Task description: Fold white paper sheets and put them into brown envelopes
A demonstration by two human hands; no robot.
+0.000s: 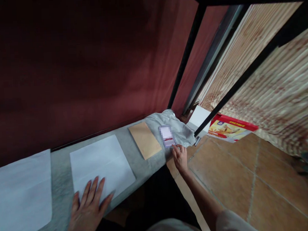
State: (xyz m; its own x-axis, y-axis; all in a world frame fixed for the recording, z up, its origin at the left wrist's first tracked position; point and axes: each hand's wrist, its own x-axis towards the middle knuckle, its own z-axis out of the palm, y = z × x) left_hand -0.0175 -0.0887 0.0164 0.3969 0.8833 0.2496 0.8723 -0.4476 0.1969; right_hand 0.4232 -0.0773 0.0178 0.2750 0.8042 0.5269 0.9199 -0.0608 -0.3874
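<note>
My left hand (pixel 88 208) lies flat, fingers spread, on the near edge of a white sheet of paper (pixel 101 163) on a grey table (pixel 61 172). My right hand (pixel 180 158) reaches out to the table's far right end, fingertips touching a small card (pixel 167 137) with a red stripe. The card rests on a crumpled grey cloth (pixel 177 128). A brown envelope (pixel 145 140) lies between the white sheet and the card. The right hand's fingers are stretched forward and hold nothing.
Another white sheet (pixel 19 198) covers the table's left end. A dark red wall (pixel 76 64) backs the table. A red and yellow box (pixel 229 127) and a white box (pixel 200 116) sit on the tiled floor (pixel 237 180) beside black frame bars (pixel 245 76).
</note>
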